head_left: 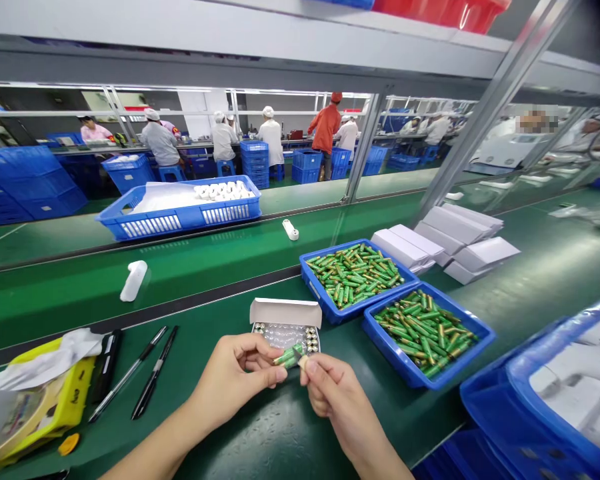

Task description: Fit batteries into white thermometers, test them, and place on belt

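Left hand (243, 373) pinching green batteries (289, 356); right hand (333, 383) pinching a small item (301, 361) — too indistinct to identify. Far side: an open white box (286, 312), left of a blue tray (395, 361).

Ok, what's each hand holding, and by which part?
Left hand: small green cylindrical batteries, gripped near one end. Right hand: pinched closed; what it holds, if anything, can't be told.
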